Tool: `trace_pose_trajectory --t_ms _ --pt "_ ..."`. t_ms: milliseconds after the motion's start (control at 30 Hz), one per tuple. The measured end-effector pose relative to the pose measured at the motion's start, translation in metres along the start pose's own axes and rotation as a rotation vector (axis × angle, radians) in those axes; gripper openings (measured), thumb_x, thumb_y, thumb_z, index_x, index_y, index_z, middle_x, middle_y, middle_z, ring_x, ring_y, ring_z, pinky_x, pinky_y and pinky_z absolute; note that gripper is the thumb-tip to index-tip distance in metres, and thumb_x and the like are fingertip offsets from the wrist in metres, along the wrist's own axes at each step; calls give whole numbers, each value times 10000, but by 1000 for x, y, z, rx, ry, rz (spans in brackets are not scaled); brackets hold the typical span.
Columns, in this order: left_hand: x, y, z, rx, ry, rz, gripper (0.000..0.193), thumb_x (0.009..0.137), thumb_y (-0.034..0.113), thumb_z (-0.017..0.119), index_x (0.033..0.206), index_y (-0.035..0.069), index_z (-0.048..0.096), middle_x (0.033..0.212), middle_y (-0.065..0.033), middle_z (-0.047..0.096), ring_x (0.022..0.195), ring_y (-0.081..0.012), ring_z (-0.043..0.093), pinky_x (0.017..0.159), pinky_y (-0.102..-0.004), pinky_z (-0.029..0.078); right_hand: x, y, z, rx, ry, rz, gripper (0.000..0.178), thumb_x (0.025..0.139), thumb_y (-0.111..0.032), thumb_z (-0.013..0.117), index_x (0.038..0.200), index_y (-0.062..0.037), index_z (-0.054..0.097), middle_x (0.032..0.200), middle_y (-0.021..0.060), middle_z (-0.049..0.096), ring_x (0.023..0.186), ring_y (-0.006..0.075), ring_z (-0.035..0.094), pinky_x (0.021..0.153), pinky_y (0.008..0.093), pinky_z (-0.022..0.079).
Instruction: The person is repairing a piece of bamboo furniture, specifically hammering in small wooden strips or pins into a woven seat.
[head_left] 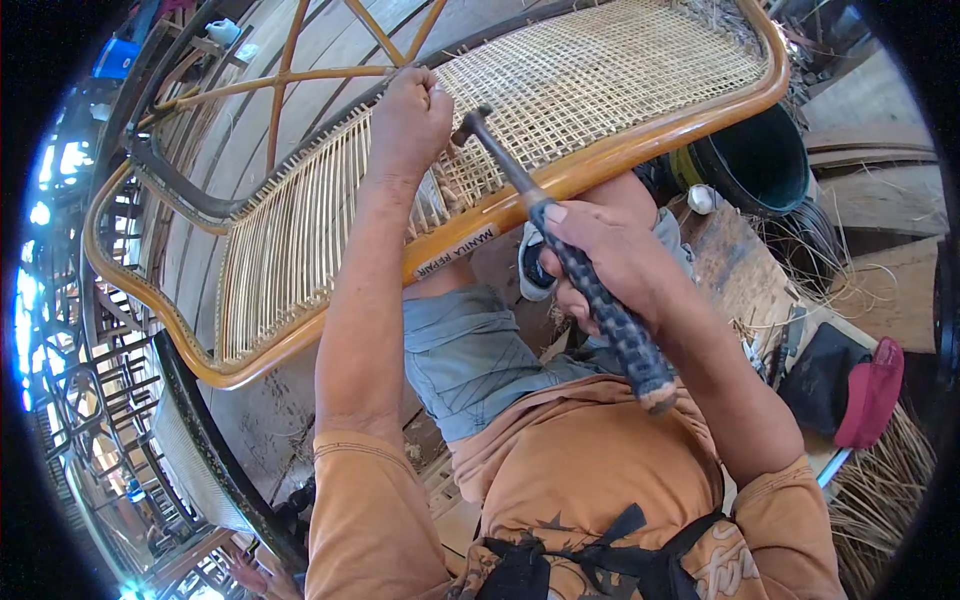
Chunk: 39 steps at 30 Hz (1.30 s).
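Cane webbing (pixel 590 85) in bent-rattan frame (pixel 690 132): laid out ahead, partly beneath the left hand (pixel 412 120). Left fingers: curled together near the far edge; cannot tell whether pinching a strand. Right hand (pixel 630 260): fingers clamped on the wrapped handle of the hammer (pixel 590 285), head poised over the weave. Frame: likely light yet stiff, slick along the varnish; best taken by the near rail. Webbing: probably springy, easily snapped, poor as a handhold. Hammer: presumably head-heavy, grippy at the wrap; hold there
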<state>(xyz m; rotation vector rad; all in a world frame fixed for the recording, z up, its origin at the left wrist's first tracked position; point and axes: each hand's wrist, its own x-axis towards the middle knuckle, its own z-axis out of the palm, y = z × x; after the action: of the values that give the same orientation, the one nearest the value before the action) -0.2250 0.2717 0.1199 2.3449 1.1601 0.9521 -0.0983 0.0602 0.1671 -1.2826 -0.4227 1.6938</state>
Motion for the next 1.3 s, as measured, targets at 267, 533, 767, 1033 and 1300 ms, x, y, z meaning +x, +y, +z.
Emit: trace_pose_trajectory --t_ms 267,533,767,1033,1300 --pt "-5 -2 2 -119 21 -86 171 809 152 534 886 6 575 674 -146 597 627 -238 625 636 -330 496 -4 5 -10 25 13 -75 253 924 -293 450 892 -45 480 648 28 499 416 116 492 365 259 400" --pt "-5 3 0 -100 -22 -81 187 784 160 534 870 0 582 679 -174 593 650 -290 614 649 -347 490 -4 9 -5 64 19 -57 243 932 -299 445 878 -63 465 666 20 498 413 106 478 343 249 390" --pt "-4 1 0 -83 -13 -55 180 779 177 537 846 18 588 741 -196 606 697 -347 604 669 -374 490 -7 8 -4 86 69 -54 252 933 -326 455 922 -76 475 689 16 507 423 85 463 341 226 389" --pt "-5 -3 0 -52 -17 -20 182 776 180 546 851 17 575 712 -179 600 697 -341 609 649 -386 485 -8 7 -10 49 -132 -1 241 934 -281 472 1030 -60 489 693 7 498 438 80 467 347 217 387" --pt "-30 18 -21 -261 44 -100 101 816 88 530 856 1 560 628 -105 562 528 -177 590 533 -307 478 -3 26 -21 -121 -1 -167 226 938 -231 440 1005 -24 500 683 9 474 460 90 465 421 219 401"
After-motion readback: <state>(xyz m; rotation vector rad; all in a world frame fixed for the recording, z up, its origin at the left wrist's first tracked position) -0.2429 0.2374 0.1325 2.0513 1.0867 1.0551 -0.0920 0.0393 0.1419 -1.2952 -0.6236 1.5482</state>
